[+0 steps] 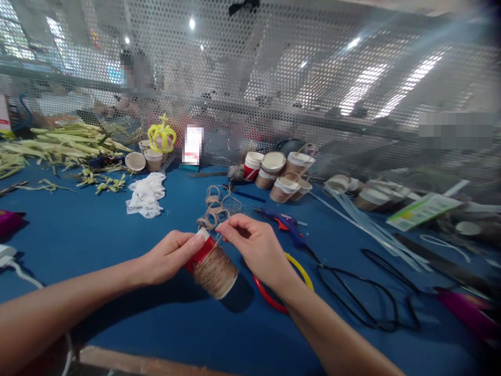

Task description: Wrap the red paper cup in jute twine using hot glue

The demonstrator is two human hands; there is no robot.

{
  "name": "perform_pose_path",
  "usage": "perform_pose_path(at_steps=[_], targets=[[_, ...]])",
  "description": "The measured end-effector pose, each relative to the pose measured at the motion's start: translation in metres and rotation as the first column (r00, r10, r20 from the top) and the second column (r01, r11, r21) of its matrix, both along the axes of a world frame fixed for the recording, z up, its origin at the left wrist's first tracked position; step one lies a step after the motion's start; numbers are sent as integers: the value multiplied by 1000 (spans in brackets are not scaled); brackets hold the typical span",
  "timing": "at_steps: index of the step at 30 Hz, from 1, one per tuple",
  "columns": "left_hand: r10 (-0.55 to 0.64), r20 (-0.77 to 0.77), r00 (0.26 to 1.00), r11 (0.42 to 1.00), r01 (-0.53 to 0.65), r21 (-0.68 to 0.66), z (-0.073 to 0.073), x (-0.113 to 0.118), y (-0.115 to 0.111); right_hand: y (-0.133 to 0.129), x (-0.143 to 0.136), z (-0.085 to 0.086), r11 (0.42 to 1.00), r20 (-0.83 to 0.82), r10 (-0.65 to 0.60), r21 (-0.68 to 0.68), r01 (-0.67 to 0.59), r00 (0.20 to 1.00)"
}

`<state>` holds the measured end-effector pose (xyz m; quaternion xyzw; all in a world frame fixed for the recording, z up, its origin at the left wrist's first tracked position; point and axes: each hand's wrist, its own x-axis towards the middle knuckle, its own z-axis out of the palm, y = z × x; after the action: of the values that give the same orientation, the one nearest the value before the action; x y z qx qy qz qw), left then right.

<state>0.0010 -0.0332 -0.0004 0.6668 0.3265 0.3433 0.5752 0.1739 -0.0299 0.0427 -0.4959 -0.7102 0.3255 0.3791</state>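
A red paper cup [215,266], its lower part wrapped in brown twine, is tilted above the blue table. My left hand [176,253] grips it around the red rim end, thumb on top. Just right of the cup, my right hand [250,240] pinches the twine between thumb and fingers. Loose loops of twine [213,209] lie on the table behind the cup. The hot glue gun [284,224], blue with a red trigger, rests beyond my right hand. A red and yellow ring [270,300] lies partly hidden under my right wrist.
Several wrapped cups [285,188] stand at the back, with clear glue sticks [371,230] to their right. A black cable [352,282] loops at the right. White cloth [146,193], a yellow crown [161,137] and dry plant strips [66,143] are at the left. Perforated metal forms the back wall.
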Motion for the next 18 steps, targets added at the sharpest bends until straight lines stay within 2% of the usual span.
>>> perform_pose_path(at_steps=[8,18], targets=[[-17,-64,998,994,24,104,1,-1,-3,-2,0,-6,999,-24,2,-49,-3,1000],[-3,-85,996,973,23,229,2,-3,-2,-6,-3,-8,1000,-4,-4,-26,4,1000]])
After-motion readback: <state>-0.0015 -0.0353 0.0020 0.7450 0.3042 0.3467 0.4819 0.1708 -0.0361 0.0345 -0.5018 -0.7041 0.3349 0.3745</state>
